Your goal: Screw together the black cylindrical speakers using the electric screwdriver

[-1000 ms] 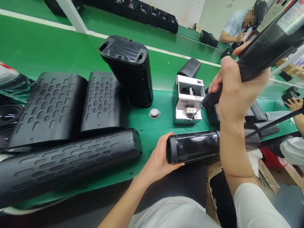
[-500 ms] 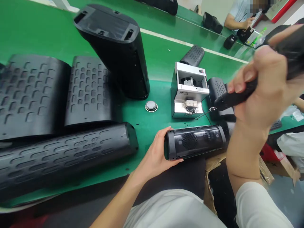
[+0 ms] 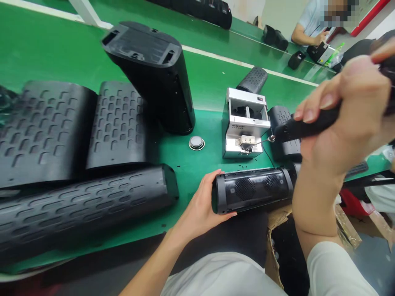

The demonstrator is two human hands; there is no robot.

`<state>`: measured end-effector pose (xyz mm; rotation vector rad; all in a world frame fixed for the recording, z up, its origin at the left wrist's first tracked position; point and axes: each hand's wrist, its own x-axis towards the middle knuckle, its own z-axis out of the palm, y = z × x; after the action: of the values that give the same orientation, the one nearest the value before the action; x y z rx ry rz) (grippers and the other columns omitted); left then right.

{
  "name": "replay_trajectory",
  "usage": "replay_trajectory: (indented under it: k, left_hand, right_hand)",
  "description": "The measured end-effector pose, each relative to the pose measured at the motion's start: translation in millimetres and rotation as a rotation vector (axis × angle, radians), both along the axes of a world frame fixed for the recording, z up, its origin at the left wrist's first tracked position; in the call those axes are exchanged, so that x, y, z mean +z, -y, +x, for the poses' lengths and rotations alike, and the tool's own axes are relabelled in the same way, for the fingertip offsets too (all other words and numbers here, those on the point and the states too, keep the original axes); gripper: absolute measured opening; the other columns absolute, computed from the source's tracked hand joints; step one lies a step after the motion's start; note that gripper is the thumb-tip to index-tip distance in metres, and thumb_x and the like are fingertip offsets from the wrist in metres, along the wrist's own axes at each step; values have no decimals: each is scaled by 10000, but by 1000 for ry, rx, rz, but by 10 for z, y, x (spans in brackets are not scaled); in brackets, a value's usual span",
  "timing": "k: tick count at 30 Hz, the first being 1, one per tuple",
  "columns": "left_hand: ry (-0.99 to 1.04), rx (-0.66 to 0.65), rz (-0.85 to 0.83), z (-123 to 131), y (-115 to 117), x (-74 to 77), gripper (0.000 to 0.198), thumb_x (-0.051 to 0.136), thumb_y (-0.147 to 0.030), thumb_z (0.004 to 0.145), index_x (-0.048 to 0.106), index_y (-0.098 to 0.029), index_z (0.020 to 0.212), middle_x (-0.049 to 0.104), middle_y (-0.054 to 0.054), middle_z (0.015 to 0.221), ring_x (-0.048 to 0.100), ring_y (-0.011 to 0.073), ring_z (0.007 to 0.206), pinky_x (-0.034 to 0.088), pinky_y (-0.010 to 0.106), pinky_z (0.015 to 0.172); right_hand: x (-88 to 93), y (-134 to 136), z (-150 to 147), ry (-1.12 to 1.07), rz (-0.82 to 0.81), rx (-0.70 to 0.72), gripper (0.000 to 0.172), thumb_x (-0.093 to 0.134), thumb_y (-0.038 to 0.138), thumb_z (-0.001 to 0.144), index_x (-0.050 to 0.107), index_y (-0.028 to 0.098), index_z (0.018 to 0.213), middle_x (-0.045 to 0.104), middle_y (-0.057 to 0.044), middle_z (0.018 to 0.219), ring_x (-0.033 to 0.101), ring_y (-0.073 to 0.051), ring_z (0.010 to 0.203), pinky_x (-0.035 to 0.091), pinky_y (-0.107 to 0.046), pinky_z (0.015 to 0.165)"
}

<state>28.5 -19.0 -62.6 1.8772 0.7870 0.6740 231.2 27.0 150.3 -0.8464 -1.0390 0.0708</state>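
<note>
My left hand [image 3: 202,201] is closed around the left end of a black speaker housing [image 3: 256,187], thumb below and fingers above. The housing lies on its side along the table's front edge, two perforated patches facing up. In my right hand [image 3: 348,111] is a black electric screwdriver [image 3: 314,122], its body partly hidden by the fingers and cut off by the frame. Its thin bit points left, with the tip at the front pick-up block of a silver screw feeder [image 3: 248,123]. Whether a screw sits on the tip, I cannot tell.
Several black textured housings [image 3: 117,123] crowd the left, near a tall upright one [image 3: 173,90]. A small round metal dish [image 3: 196,142] lies mid-table. More housings [image 3: 282,119] stand beside the feeder. Below the edge is an open carton [image 3: 273,255]. A person [image 3: 305,33] sits across the table.
The screwdriver has moved left, taking its bit tip from below the feeder's front edge up to the pick-up block. My left hand keeps its grip on the speaker housing. The view has tilted slightly.
</note>
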Motion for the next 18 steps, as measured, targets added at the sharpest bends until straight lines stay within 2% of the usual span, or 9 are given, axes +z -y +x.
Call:
replay_trajectory:
  k: [1, 3, 5, 7, 15, 18]
  left_hand:
    - [4, 0, -1, 4, 2, -1, 1050, 968, -346, 831, 301, -328, 1642, 552, 155, 1599, 620, 399, 1506, 531, 596, 1271]
    - [15, -3, 3, 9, 3, -11, 1058, 973, -340, 826, 298, -331, 1640, 543, 156, 1609, 613, 398, 1512, 527, 599, 1275]
    - [31, -6, 13, 11, 3, -24, 1068, 976, -333, 822, 295, -333, 1645, 533, 159, 1620, 609, 399, 1516, 522, 605, 1279]
    - [47, -11, 21, 11, 3, -33, 1072, 974, -329, 825, 294, -334, 1654, 534, 157, 1623, 604, 399, 1520, 519, 602, 1281]
    - [53, -15, 25, 6, 9, -22, 1052, 972, -339, 839, 302, -336, 1651, 529, 152, 1631, 590, 391, 1535, 515, 586, 1286]
    - [50, -13, 24, 6, 7, -15, 1061, 971, -339, 839, 300, -331, 1660, 530, 160, 1632, 591, 400, 1534, 517, 598, 1281]
  right_hand:
    - [-35, -63, 0, 29, 28, 30, 120, 670, 248, 840, 584, 215, 917, 353, 70, 621, 458, -112, 468, 339, -295, 406]
    - [-98, -178, 41, 61, 61, 64, 143, 690, 226, 854, 592, 192, 952, 463, 69, 679, 479, -107, 465, 341, -303, 395]
    - [-137, -266, 102, 65, 45, 52, 200, 713, 250, 839, 587, 170, 972, 609, 47, 837, 484, -85, 460, 337, -293, 373]
    - [-151, -321, 148, 33, 57, 30, 259, 735, 260, 785, 592, 154, 973, 668, 21, 975, 464, -69, 444, 317, -290, 346]
    - [-168, -338, 130, -2, 6, 28, 295, 763, 268, 713, 620, 152, 944, 662, 16, 947, 453, -77, 421, 313, -277, 329]
    - [-147, -308, 140, -27, -8, 3, 291, 765, 284, 689, 632, 175, 924, 542, 59, 734, 442, -108, 411, 298, -278, 334]
